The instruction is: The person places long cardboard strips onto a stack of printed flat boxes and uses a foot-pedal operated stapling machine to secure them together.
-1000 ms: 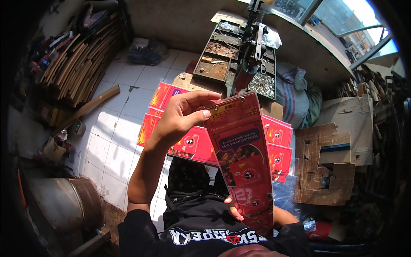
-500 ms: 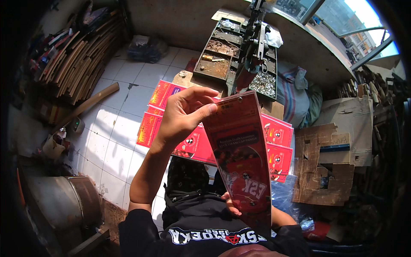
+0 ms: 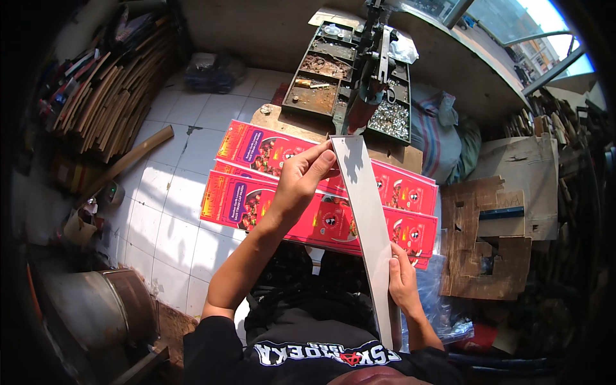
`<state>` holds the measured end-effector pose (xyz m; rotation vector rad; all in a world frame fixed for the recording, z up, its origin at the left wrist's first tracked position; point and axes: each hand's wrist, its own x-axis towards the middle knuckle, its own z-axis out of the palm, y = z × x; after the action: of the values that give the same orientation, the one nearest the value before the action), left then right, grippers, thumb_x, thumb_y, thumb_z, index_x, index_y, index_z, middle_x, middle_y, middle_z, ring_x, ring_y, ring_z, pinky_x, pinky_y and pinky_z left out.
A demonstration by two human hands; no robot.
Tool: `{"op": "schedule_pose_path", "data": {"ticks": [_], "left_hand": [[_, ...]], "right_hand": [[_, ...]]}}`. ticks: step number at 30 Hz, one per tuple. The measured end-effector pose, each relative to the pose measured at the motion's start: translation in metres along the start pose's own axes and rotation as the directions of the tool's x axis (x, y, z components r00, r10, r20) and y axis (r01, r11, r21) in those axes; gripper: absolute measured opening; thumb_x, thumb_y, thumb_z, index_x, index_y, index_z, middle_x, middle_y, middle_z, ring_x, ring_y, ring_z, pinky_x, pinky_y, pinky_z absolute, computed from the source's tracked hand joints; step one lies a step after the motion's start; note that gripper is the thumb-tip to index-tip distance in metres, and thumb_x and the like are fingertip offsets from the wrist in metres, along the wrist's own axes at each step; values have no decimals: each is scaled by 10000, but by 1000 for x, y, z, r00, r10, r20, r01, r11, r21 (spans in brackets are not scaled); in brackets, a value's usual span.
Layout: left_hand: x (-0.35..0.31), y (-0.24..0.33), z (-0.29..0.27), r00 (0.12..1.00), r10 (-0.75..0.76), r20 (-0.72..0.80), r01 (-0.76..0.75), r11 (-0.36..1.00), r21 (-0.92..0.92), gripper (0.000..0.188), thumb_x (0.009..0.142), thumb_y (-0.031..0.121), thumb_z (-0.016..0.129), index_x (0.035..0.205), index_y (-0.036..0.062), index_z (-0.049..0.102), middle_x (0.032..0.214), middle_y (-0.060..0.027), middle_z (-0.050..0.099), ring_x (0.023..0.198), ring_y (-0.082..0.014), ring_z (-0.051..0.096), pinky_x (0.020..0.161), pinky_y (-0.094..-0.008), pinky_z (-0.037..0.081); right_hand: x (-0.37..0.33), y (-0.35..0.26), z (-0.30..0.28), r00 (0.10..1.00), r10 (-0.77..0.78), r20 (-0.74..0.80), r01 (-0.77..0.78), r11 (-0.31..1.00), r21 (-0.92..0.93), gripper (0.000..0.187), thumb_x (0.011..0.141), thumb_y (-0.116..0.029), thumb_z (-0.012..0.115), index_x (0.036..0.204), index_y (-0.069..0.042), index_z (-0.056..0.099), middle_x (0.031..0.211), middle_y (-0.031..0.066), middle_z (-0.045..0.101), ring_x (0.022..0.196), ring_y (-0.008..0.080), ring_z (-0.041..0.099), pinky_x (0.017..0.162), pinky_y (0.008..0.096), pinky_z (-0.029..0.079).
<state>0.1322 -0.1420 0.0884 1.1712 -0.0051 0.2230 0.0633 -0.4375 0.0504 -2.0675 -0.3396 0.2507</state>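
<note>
Above our lap, we hold a grey card strip point(image 3: 369, 224) upright: left hand point(image 3: 301, 183) pinching its top corner, right hand point(image 3: 403, 282) closed on its lower edge. Red printed sheets point(image 3: 269, 192) lie beneath. We judge aligning comes next.

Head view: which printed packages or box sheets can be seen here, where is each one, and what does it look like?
Grey card strip: long, narrow, plain side up, held between left hand at its top and right hand lower down.
Flat box sheets: overlapping stack on the workboard under the hands, long rectangles, magenta and red with yellow edging and small pictures.
Brown cardboard pieces: at right, unprinted, with cut-out notches.
</note>
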Motion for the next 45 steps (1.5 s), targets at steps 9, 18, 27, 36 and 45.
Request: {"op": "schedule_pose_path", "data": {"ticks": [9, 18, 27, 36, 45], "left_hand": [[30, -62, -12, 880, -473, 35, 464, 843, -273, 249, 960, 213, 617, 1151, 53, 620, 1070, -33, 670, 961, -124, 622, 827, -289, 517], [66, -81, -13, 837, -546, 25, 523, 787, -328, 161, 934, 124, 584, 1083, 91, 634, 977, 7, 657, 881, -112, 615, 802, -321, 517], [80, -101, -25, 837, -544, 60, 527, 770, -361, 209, 917, 103, 593, 1124, 97, 622, 989, 17, 670, 905, -121, 637, 839, -319, 512], [77, -91, -15, 901, -433, 21, 416, 852, -319, 286, 920, 98, 649, 1186, 7, 595, 1023, -58, 694, 871, -129, 683, 773, -272, 582], [77, -94, -16, 900, -434, -35, 410, 872, -267, 278, 914, 115, 669, 1165, 24, 591, 997, -56, 686, 870, -139, 683, 748, -292, 595]], "right_hand": [[-1, 10, -15, 996, 29, -89, -45, 982, -186, 391, 994, -53, 509, 1382, -10, 505, 1074, 250, 679, 949, 280, 692, 843, 340, 508], [24, 11, -16, 986, -14, -166, -23, 976, -218, 394, 984, -43, 509, 1375, 5, 526, 1242, 248, 638, 1170, 296, 627, 988, 362, 465], [43, 9, -17, 985, -32, -170, -13, 967, -255, 398, 979, -35, 517, 1374, 7, 527, 1250, 249, 632, 1176, 323, 623, 1005, 371, 457], [50, 16, -16, 975, -105, -198, 39, 950, -311, 387, 971, -47, 539, 1357, -15, 548, 1171, 264, 655, 1085, 378, 657, 921, 409, 500], [53, 13, -19, 979, -95, -182, 28, 941, -338, 389, 961, -32, 545, 1350, -17, 556, 1200, 249, 650, 1104, 373, 652, 926, 406, 501]]}}
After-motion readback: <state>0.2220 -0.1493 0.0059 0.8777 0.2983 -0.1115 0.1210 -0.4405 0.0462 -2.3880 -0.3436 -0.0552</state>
